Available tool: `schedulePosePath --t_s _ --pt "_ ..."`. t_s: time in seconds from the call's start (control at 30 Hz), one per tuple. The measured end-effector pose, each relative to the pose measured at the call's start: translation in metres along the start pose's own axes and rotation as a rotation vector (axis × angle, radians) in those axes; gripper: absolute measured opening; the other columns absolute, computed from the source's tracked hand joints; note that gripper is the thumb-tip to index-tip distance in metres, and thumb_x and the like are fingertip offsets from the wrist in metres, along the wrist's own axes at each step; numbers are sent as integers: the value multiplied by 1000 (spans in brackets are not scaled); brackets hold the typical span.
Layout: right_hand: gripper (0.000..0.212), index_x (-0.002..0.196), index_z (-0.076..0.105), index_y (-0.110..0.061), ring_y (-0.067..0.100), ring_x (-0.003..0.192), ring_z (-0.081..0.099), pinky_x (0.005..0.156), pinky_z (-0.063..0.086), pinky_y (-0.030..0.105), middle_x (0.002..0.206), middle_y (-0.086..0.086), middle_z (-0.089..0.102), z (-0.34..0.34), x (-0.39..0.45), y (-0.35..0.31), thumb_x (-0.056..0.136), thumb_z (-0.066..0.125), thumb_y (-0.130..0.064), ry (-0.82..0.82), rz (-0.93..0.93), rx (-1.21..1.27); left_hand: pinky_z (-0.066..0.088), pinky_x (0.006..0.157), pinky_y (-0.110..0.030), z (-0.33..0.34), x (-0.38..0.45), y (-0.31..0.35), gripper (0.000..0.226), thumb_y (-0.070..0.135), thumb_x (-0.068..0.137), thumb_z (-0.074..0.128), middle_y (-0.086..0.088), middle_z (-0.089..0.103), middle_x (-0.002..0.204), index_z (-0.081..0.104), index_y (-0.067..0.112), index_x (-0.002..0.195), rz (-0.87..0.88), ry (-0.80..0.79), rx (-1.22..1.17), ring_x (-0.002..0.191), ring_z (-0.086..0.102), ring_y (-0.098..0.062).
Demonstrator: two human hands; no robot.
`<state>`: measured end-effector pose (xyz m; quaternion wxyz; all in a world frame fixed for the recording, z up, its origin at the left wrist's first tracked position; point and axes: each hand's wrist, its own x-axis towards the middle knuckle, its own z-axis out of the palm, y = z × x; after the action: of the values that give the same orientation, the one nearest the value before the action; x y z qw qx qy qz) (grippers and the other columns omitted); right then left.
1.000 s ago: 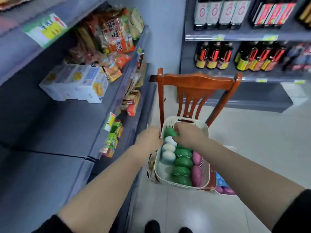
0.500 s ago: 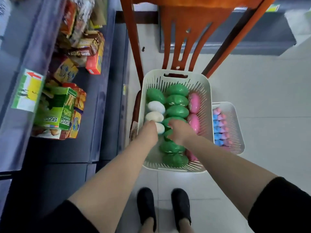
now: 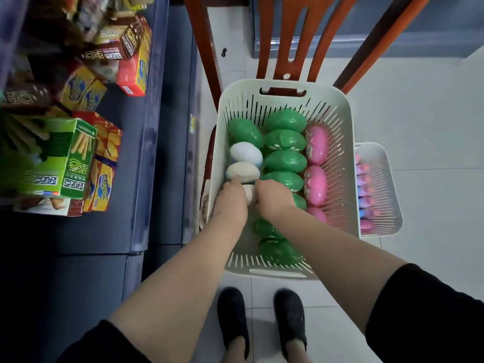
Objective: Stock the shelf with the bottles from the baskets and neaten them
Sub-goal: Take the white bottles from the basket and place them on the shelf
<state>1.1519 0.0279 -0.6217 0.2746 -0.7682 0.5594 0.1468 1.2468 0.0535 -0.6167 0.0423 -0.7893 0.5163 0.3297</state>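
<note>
White bottle [image 3: 250, 193] between both hands' fingers [image 3: 258, 183].

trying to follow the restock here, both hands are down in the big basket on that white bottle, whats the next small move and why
Probably lift the white bottle straight up out of the basket. Left hand and right hand flank it, fingers hidden, and it sits packed against other bottles.

a small shop aisle: dark grey metal shelving [image 3: 154, 127] holds boxed snacks, among them a green cardboard biscuit-stick box [image 3: 65, 163] and a red carton [image 3: 132, 74], with a price label [image 3: 193, 124] on the shelf edge.
</note>
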Motion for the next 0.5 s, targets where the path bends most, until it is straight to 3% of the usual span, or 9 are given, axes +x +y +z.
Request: schedulePosePath --t_s 0.17,0.27,0.37,0.5 --pt "34 102 59 -12 29 94 60 73 46 35 100 7 64 -28 -27 8 80 68 -36 7 -71 143 42 100 -44 -31 -25 4 36 7 95 42 -19 48 131 42 1 131 61 -50 -99 117 50 -35" --pt "37 102 61 -14 24 92 60 74 50 36 99 3 63 -65 -49 6 77 70 -41 72 -133 131 43 97 -46 -70 -48 9 37 12 93 51 -18 50 127 45 0 127 151 -58 -203 116 51 -35" --pt "43 107 61 -19 18 88 59 73 50 33 97 -2 62 -115 -77 1 75 71 -46 133 -193 117 45 90 -39 -116 -82 15 42 19 84 66 -11 57 116 52 7 122 227 22 -204 107 55 -28" --pt "53 115 62 -20 16 91 59 79 51 35 101 -3 63 -186 -120 -14 72 74 -50 226 -290 223 47 81 -34 -179 -130 30 36 18 81 70 -7 60 104 56 8 113 319 155 -376 96 57 -24"
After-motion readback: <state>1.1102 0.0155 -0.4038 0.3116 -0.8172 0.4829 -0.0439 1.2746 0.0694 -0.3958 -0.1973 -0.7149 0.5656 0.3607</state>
